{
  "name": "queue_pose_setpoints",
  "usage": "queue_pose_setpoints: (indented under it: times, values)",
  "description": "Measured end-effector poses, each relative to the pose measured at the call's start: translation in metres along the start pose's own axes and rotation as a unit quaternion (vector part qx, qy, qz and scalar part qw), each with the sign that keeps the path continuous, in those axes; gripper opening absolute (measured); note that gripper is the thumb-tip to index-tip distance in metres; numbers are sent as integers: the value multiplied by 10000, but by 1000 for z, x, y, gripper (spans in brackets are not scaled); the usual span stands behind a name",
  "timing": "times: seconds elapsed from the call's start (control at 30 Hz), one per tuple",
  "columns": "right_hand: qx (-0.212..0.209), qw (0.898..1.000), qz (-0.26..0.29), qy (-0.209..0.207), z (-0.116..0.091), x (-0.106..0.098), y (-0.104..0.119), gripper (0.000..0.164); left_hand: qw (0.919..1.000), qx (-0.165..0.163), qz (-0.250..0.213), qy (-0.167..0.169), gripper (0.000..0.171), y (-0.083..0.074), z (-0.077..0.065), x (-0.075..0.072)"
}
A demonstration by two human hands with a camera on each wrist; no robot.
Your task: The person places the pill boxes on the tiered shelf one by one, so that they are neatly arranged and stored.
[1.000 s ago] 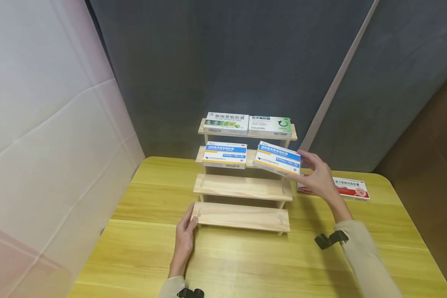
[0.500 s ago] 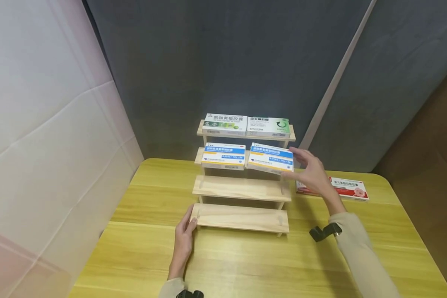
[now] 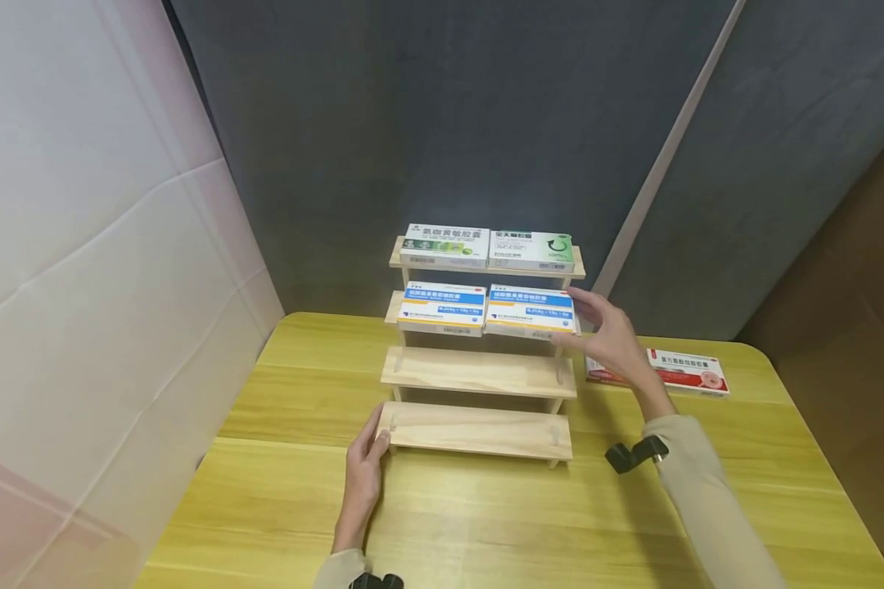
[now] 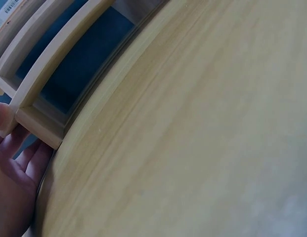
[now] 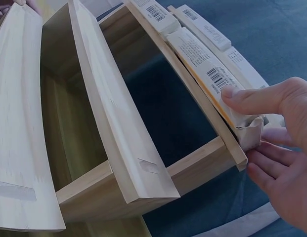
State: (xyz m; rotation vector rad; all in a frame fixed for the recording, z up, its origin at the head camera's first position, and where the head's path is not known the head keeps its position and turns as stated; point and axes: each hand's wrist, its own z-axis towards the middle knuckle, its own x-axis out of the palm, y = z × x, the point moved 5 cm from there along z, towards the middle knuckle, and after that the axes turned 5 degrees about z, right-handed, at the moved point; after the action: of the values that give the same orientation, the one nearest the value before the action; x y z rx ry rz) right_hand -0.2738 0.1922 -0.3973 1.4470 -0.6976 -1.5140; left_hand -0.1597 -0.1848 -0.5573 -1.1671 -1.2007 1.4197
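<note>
A stepped wooden display rack [image 3: 479, 372] stands on the table. My right hand [image 3: 610, 334] grips the right end of a blue-and-white medicine box [image 3: 529, 311] on the second tier from the top. In the right wrist view the thumb lies on that box's barcode side [image 5: 212, 79], with the fingers behind its end. A matching medicine box [image 3: 442, 309] sits to its left on the same tier. My left hand [image 3: 364, 466] holds the left end of the lowest tier; in the left wrist view its thumb lies over the shelf edge [image 4: 24, 94].
Two green-and-white medicine boxes, one on the left [image 3: 445, 245] and one on the right [image 3: 532, 250], lie on the top tier. A red-and-white medicine box [image 3: 688, 373] lies on the table right of the rack, partly behind the right hand. A grey curtain [image 3: 449, 123] hangs behind.
My right hand has moved left with the blue-and-white box, which has levelled out from a tilt and now lines up beside its match on the tier. The left hand has stayed in place.
</note>
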Motion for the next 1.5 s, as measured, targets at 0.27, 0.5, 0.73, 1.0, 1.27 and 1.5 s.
queue_pose_setpoints:
  times: [0.27, 0.5, 0.73, 1.0, 1.27, 1.5]
  values:
    - [-146, 9996, 248, 0, 1, 2, 0, 88, 10000, 6, 17, -19, 48, 0, 0, 1]
    - [-9, 9998, 139, -138, -6, -9, -6, 86, 10000, 43, -27, -39, 48, 2, 1, 2]
    - [350, 9989, -303, 74, -13, -29, -23, 94, 10000, 16, 25, -59, 48, 1, 0, 0]
    - [1001, 9920, -727, 239, -17, -45, -53, 98, 9999, 92, 26, -80, 48, 0, 0, -1]
    - [1106, 9893, -889, 348, -18, -51, -72, 95, 9999, 101, -39, -112, 47, 2, 0, 0]
    - [1075, 9853, -1214, 538, -19, -51, -87, 95, 9999, 163, -16, -14, 48, 2, 0, 1]
